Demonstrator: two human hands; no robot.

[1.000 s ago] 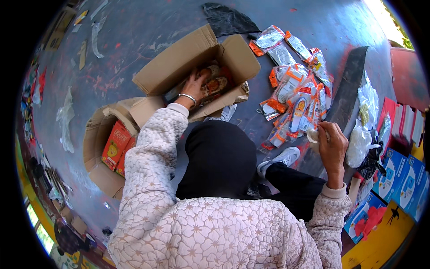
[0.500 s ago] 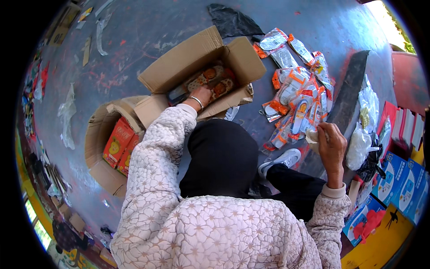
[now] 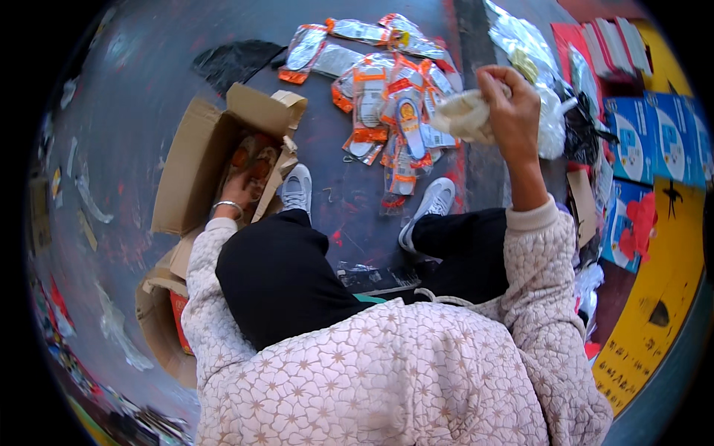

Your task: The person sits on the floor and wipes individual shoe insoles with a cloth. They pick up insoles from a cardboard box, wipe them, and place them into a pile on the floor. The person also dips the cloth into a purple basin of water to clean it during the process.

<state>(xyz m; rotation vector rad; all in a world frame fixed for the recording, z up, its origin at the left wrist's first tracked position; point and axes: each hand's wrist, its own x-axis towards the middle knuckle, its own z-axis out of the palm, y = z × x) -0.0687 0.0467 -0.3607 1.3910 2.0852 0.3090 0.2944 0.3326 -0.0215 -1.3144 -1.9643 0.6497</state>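
My left hand [image 3: 239,190], with a silver bangle at its wrist, reaches into an open cardboard box [image 3: 181,167]. Its slightly blurred fingers look loosely stretched over patterned orange-and-cream packages [image 3: 259,165] inside. Up on the right, my right hand [image 3: 513,104] pinches a crumpled, cream-white, cloth-like piece [image 3: 468,117], which hangs out to the left of the fingers. Below that piece lies a loose pile of clear-and-orange packets [image 3: 370,97] on the floor. One packet in the pile shows an insole-shaped blue-and-white piece [image 3: 410,123].
A second cardboard box [image 3: 158,331] with red packaging stands at the lower left. Black plastic sheeting [image 3: 239,63] lies beyond the first box. To the right are white plastic bags [image 3: 550,123], a black bag [image 3: 584,137], blue boxes [image 3: 632,137] and a yellow surface [image 3: 651,297].
My view has swung right, so box and packets appear further left. My right hand is raised, and the cream piece shows more fully. My left hand stays inside the box.
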